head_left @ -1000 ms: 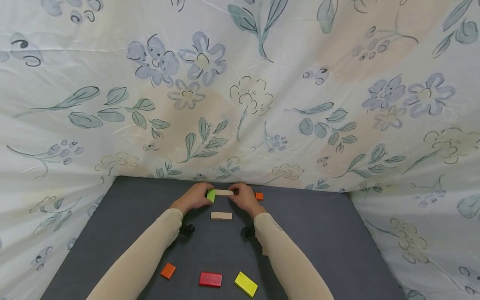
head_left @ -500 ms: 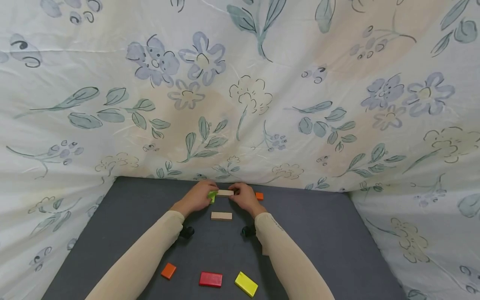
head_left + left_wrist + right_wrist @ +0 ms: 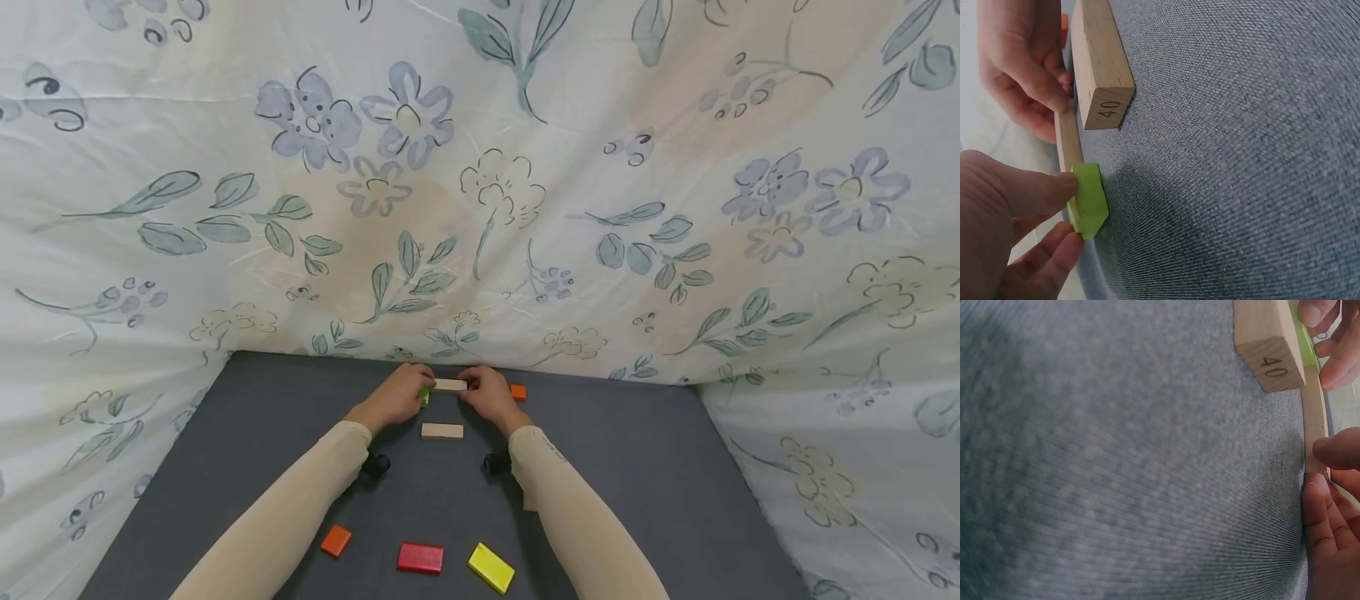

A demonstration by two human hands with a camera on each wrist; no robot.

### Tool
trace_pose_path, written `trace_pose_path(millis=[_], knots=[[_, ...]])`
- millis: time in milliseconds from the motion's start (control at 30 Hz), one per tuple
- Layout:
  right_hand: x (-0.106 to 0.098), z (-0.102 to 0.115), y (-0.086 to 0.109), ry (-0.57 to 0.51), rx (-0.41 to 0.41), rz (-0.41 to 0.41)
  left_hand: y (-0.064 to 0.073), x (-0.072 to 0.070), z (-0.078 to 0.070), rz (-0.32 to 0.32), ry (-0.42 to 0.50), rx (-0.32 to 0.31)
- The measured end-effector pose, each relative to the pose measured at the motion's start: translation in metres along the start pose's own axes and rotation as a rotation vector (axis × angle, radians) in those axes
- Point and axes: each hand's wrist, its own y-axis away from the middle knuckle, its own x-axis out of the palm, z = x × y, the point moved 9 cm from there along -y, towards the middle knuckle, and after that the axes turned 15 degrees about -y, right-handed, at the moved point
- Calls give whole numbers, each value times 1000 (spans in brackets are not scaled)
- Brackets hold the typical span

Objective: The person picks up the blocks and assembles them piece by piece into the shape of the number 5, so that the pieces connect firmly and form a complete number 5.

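Note:
At the far end of the dark cloth surface, my left hand [image 3: 393, 396] pinches a small lime-green block [image 3: 1090, 200] with angled corners between thumb and fingers. The green block sits against the left end of a slim wooden block [image 3: 450, 385]. My right hand [image 3: 491, 396] holds that wooden block's right end, thumb on one side and fingertips at its end in the right wrist view. Nearer the person lies a second wooden block [image 3: 442, 431], its end stamped "40" in both wrist views. In the head view, the left fingers hide most of the green block.
An orange block [image 3: 518, 392] lies just right of the right hand. Closer to the person are another orange block [image 3: 336, 541], a red block [image 3: 420, 558] and a yellow block [image 3: 491, 568]. Flowered fabric [image 3: 480, 250] rises behind the table's back edge and along both sides.
The green block has turned in the left hand's fingers and now shows less in the head view. My left hand has shifted slightly to the right; the right hand stays in place.

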Motion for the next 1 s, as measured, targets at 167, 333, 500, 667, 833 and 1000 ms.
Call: trace_pose_path(millis=[167, 333, 500, 667, 833, 1000], knots=[[1, 2, -3, 13, -10, -1, 0, -2, 1, 9, -14, -10], [2, 3, -3, 5, -19, -2, 1, -3, 2, 10, -9, -21], [4, 4, -2, -8, -8, 7, 3, -1, 3, 10, 1, -30], [5, 4, 2, -6, -14, 10, 7, 1, 4, 9, 46, -45], [-3, 4, 10, -51, -46, -8, 7, 4, 2, 5, 79, -61], [-24, 11, 15, -54, -117, -66, 5, 6, 2, 21, 94, -73]])
